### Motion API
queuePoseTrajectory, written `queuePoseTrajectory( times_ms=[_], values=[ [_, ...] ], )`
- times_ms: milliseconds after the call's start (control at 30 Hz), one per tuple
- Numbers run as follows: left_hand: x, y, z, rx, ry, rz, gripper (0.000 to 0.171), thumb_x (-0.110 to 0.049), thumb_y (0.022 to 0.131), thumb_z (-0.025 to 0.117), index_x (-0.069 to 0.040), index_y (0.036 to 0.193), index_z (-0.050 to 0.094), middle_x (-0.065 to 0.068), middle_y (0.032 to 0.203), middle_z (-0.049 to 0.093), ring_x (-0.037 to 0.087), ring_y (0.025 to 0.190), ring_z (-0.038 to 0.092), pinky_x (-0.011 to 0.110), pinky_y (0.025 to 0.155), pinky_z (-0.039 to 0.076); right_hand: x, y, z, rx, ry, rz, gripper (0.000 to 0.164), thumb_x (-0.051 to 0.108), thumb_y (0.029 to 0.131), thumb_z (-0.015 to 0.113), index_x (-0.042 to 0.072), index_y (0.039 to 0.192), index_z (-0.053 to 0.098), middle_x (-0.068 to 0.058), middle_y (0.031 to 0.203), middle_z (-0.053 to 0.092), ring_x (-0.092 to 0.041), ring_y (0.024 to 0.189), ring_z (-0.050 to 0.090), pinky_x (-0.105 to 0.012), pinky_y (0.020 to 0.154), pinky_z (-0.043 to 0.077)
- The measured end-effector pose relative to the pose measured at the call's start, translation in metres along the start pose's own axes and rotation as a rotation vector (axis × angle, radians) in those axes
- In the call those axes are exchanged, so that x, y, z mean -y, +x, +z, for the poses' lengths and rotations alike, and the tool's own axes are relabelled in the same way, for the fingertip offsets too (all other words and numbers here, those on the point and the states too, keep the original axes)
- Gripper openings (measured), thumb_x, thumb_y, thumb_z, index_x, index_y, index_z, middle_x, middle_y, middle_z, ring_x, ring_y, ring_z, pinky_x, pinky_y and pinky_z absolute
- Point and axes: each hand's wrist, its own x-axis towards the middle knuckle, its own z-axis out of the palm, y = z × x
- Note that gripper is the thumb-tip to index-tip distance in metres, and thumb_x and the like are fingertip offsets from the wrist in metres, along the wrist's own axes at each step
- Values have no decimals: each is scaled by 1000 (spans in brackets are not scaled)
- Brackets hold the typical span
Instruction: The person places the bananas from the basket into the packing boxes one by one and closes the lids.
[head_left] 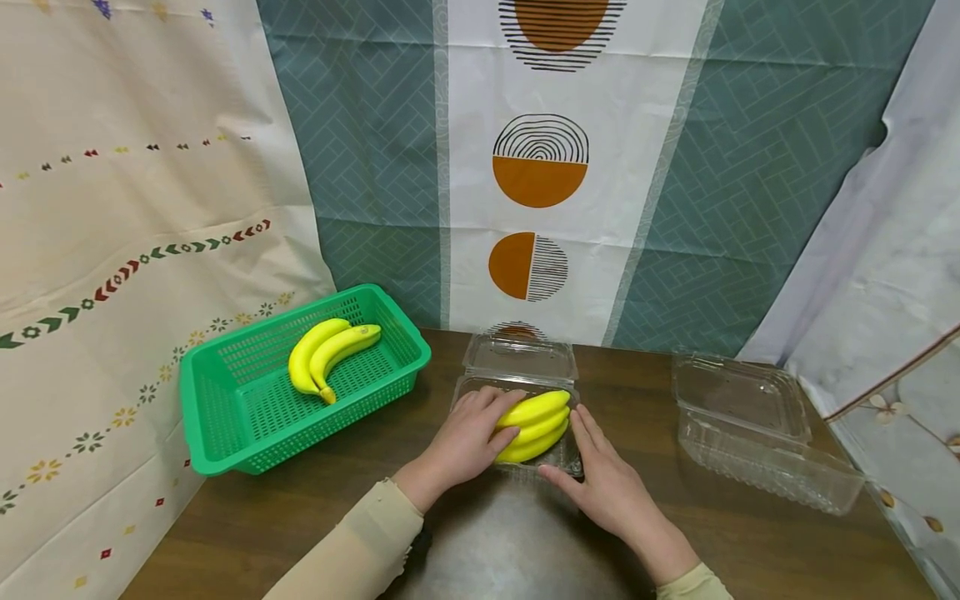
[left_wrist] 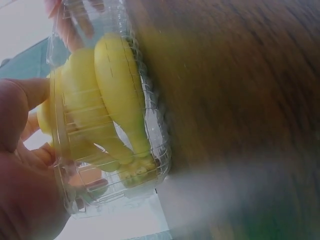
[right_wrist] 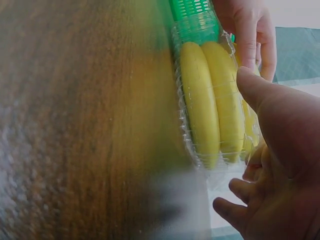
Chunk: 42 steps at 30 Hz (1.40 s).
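A bunch of yellow bananas (head_left: 536, 427) lies inside a clear plastic clamshell container (head_left: 573, 462) on the table, its hinged lid (head_left: 519, 358) folded open toward the back. My left hand (head_left: 467, 429) grips the bunch at its stem end, fingers over the top and thumb on the near side. At the container's right, my right hand (head_left: 611, 483) has its fingers straight along the wall and its thumb at the front rim. Through the ribbed wall in the left wrist view, the stem end (left_wrist: 137, 172) shows low in the container.
A green plastic basket (head_left: 195, 400) with two joined bananas (head_left: 330, 354) stands at the left. To the right sits another open clear container (head_left: 765, 467). Patterned cloth hangs behind the table (head_left: 630, 367) and along both sides.
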Motion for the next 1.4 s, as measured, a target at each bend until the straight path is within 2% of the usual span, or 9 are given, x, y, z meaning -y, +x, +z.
queuePoseTrajectory(
  times_ms=[333, 567, 667, 867, 967, 1133, 1400],
  values=[
    [2, -1, -2, -25, -11, -3, 53, -31, 110, 73, -17, 159, 59, 8, 141, 62, 27, 123, 60, 49, 107, 51, -3, 1, -4, 20, 31, -27, 113, 76, 101, 63, 10, 178, 13, -12, 185, 4, -46, 161, 33, -73, 114, 43],
    [4, 0, -3, -57, -23, -16, 51, -27, 109, 74, -17, 157, 61, 9, 144, 61, 29, 129, 59, 50, 111, 51, -3, 3, -7, -24, 36, -56, 103, 60, 107, 67, 7, 178, 15, -16, 185, 7, -49, 160, 32, -74, 114, 42],
    [5, 0, -5, -75, -28, -24, 50, -26, 109, 75, -17, 156, 62, 10, 149, 59, 32, 134, 58, 54, 116, 48, -3, 6, -8, -51, 42, -61, 100, 56, 108, 67, 6, 177, 14, -17, 184, 7, -49, 161, 29, -75, 115, 41],
    [8, 0, -8, -89, -27, -43, 50, -26, 108, 75, -15, 156, 63, 12, 159, 55, 35, 145, 54, 58, 123, 40, -1, 13, -12, -86, 56, -80, 100, 64, 109, 61, 7, 177, 16, -16, 184, 8, -48, 163, 26, -74, 117, 38],
    [10, 0, -11, -90, -22, -45, 51, -27, 109, 74, -15, 157, 62, 12, 163, 53, 35, 149, 51, 59, 126, 35, 1, 16, -14, -108, 52, -94, 97, 60, 109, 62, 7, 177, 17, -16, 184, 10, -46, 164, 25, -73, 119, 37],
    [12, 0, -16, -102, -23, -57, 51, -28, 110, 72, -13, 158, 61, 13, 168, 48, 37, 155, 44, 61, 129, 29, 1, 23, -18, -147, 35, -115, 92, 52, 111, 64, 6, 177, 19, -17, 184, 13, -44, 165, 23, -73, 120, 36],
    [18, 0, -18, -116, -5, -114, 52, -31, 111, 70, -12, 158, 60, 14, 174, 40, 39, 161, 36, 64, 130, 25, 1, 31, -24, -148, -5, -104, 91, 55, 113, 58, 4, 177, 18, -20, 183, 14, -43, 166, 19, -71, 122, 33]
  ],
)
